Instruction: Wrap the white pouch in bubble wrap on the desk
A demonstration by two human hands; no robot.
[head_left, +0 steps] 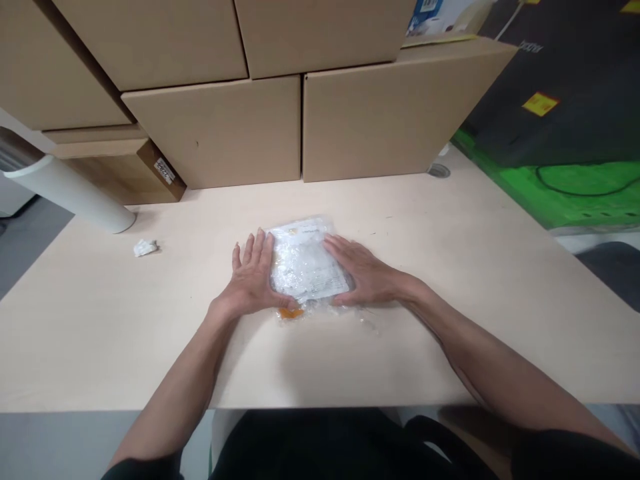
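Observation:
A flat package in clear plastic wrap (310,263) lies on the pale wooden table (410,353). Through the shiny film a white printed sheet shows, and an orange patch (291,312) peeks out at its near left corner. Along the package's left edge rests my left hand (253,277), fingers spread, thumb across the near corner. My right hand (363,272) lies against the right side with its fingers over the edge and its thumb near the bottom corner. Both hands are open and touch the wrap without closing round it. What is inside the package I cannot make out.
Stacked cardboard boxes (215,137) wall off the table's back. A white roll (83,197) leans at the left, with a crumpled white scrap (145,248) near it. At the back right is a cable grommet (439,171); beyond the right edge stands a green crate (590,193).

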